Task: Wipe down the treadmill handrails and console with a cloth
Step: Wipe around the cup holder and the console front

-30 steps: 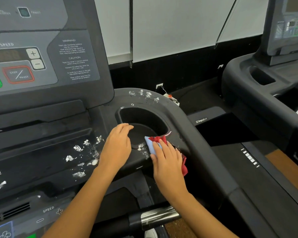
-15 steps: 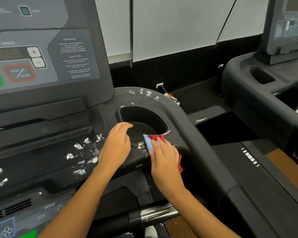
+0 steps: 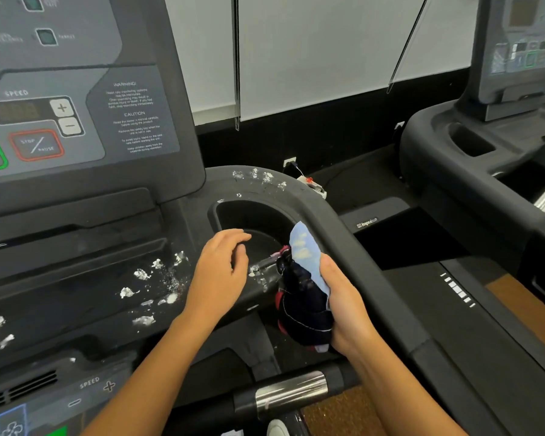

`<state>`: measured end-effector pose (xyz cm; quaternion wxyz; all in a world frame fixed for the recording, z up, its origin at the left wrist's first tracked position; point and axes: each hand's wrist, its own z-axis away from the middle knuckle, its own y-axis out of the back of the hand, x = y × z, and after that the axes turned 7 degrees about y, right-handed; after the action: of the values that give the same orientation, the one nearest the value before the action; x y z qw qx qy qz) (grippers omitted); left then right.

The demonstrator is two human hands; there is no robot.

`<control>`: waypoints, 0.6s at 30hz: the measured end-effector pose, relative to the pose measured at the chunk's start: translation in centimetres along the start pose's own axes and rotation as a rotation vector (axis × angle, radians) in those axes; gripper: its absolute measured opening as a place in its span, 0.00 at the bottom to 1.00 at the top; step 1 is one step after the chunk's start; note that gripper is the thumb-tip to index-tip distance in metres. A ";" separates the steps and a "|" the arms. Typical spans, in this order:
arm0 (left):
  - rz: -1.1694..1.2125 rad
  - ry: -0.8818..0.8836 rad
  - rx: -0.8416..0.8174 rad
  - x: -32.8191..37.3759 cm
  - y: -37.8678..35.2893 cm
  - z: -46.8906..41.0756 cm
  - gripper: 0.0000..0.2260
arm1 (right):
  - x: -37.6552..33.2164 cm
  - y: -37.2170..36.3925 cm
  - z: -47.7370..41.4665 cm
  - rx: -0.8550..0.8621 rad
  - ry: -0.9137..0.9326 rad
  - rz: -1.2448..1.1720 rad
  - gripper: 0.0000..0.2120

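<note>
Two hands, one cloth. Left hand (image 3: 221,275): fingers loosely curled, holding nothing, over the cup holder's (image 3: 252,221) rim at its 7 o'clock side; whether it touches the console (image 3: 76,278) cannot be told. Right hand (image 3: 346,309): fingers wrapped round the bunched cloth (image 3: 306,297), dark with red trim, a pale blue corner standing up at 12 o'clock. Cloth lies between the hands, at 3 o'clock of the left hand, by the holder's 5 o'clock edge, beside the handrail (image 3: 343,247). White smears (image 3: 140,273): on the console at 9 o'clock of the left hand.
</note>
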<state>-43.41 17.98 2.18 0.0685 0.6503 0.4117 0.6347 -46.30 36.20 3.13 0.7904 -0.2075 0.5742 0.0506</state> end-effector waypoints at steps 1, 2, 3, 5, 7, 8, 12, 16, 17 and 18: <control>0.045 0.019 -0.054 1.0 0.1 0.4 0.11 | -0.2 -0.1 0.1 0.013 -0.055 -0.069 0.22; 0.096 0.058 -0.138 2.0 0.3 0.7 0.10 | -0.4 -0.3 0.1 0.025 -0.099 -0.127 0.22; 0.150 0.110 -0.240 3.0 0.5 1.0 0.10 | -0.6 -0.4 0.0 0.029 -0.129 -0.159 0.24; 0.279 0.237 -0.443 4.5 0.9 1.5 0.08 | -0.6 -0.5 -0.1 0.005 -0.155 -0.210 0.25; 0.458 0.373 -0.576 5.0 1.2 1.7 0.07 | -0.5 -0.4 -0.3 -0.021 -0.141 -0.228 0.26; 0.515 0.411 -0.605 4.8 1.2 1.6 0.13 | -0.5 -0.3 -0.4 -0.039 -0.131 -0.244 0.26; 0.627 0.468 -0.578 3.6 1.4 1.3 0.23 | -0.5 0.0 -0.5 -0.128 -0.040 -0.292 0.23; 0.729 0.483 -0.541 3.1 2.6 1.2 0.18 | -1.0 1.4 -0.9 -0.261 0.068 -0.298 0.24; 0.753 0.476 -0.526 3.0 2.9 1.1 0.18 | -1.2 1.8 -0.9 -0.323 0.051 -0.286 0.28; 0.794 0.472 -0.508 2.9 3.1 1.0 0.18 | -1.4 2.2 -0.8 -0.378 0.026 -0.246 0.30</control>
<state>-41.50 18.19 6.14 -0.1163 0.5584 -0.0290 0.8209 -48.17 38.09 3.67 0.7301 -0.4211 0.5350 0.0577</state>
